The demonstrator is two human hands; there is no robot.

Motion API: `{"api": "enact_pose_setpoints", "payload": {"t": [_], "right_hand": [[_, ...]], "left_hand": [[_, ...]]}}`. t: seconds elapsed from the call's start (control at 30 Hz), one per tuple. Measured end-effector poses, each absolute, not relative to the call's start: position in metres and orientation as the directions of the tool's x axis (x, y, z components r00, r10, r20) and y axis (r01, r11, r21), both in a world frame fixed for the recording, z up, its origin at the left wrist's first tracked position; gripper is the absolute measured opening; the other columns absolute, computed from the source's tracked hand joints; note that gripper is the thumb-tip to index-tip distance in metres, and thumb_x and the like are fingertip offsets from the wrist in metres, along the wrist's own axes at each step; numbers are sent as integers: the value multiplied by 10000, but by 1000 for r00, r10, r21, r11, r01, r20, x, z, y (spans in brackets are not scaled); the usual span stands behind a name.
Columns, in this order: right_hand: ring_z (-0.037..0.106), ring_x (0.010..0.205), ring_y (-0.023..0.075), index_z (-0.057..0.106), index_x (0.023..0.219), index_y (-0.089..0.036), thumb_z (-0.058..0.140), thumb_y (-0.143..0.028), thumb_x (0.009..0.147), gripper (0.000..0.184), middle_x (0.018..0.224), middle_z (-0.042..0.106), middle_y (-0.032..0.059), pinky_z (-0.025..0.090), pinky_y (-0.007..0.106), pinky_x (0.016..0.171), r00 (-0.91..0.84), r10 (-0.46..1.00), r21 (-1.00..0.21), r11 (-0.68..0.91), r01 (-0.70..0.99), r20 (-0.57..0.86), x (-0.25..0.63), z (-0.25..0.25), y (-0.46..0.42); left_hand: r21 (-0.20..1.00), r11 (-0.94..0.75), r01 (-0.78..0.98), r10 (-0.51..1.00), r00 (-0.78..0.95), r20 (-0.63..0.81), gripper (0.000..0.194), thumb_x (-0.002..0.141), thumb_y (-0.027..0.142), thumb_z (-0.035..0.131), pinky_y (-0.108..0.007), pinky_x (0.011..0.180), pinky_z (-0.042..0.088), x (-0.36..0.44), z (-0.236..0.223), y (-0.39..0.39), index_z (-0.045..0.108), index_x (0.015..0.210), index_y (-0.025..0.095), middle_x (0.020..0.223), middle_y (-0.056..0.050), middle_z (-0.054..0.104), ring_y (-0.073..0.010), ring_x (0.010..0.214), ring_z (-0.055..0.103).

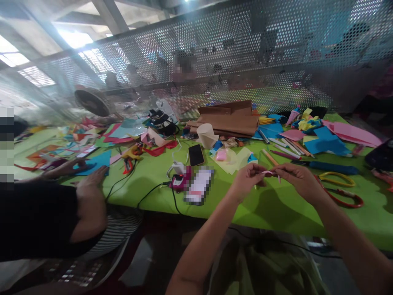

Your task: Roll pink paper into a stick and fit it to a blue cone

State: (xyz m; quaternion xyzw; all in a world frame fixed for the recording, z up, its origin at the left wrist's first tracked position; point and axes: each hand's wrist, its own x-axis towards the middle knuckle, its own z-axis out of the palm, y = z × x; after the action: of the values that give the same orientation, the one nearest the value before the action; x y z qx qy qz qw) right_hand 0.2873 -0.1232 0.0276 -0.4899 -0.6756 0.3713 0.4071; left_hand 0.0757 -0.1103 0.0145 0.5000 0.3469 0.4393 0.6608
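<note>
Pinching a small pink paper strip between them, your left hand and right hand met above the near edge of the green table, fingertips pressed together on its ends. Rolling it evenly would likely have called for steady tension from both sides. Beside your right hand lay red-handled scissors. Farther in: a black phone, pencils, a brown cardboard stack. At the left edge a co-worker's hand rested on blue paper.
</note>
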Motion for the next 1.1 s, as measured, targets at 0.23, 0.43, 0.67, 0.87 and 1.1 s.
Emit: {"api": "enact_pose_setpoints", "payload": {"t": [0.23,0.43,0.67,0.87,1.1], "right_hand": [[719,984,293,782,1138,-281,671,-612,901,422,1044,801,52,547,433,904,-240,962,-917,207,340,128,289,17,-120],[702,1082,315,794,991,-262,773,-602,815,383,1127,778,83,530,450,959,-212,956,-891,269,366,202,286,21,-123],[714,956,288,752,1255,-313,755,-590,840,499,1019,781,50,551,444,901,-245,951,-861,280,424,189,286,23,-128],[549,1373,356,801,1005,-313,795,-548,820,299,1412,655,73,413,534,1155,-240,905,-803,424,419,352,285,19,-127],[713,1069,319,793,945,-264,814,-528,799,303,1074,787,78,511,480,1003,-215,922,-854,380,354,322,278,18,-131]], "left_hand": [[996,-42,-74,908,412,69,340,897,414,714,-235,612,516,74,21,-113,570,1101,183,904,-75,740,-161,757,702],[979,-171,110,882,460,102,307,962,379,618,-252,650,511,69,29,-118,594,1214,206,906,-53,726,-132,650,656],[963,-215,164,852,513,103,409,973,372,592,-252,675,508,65,36,-120,563,1354,226,960,-74,757,-157,713,684],[929,-284,235,816,568,106,476,987,363,564,-260,658,528,64,45,-121,529,1444,236,880,-66,748,-184,732,698],[907,-300,295,778,626,54,511,1013,333,516,-256,664,554,62,58,-123,456,1515,261,926,-61,764,-140,664,676]]}}
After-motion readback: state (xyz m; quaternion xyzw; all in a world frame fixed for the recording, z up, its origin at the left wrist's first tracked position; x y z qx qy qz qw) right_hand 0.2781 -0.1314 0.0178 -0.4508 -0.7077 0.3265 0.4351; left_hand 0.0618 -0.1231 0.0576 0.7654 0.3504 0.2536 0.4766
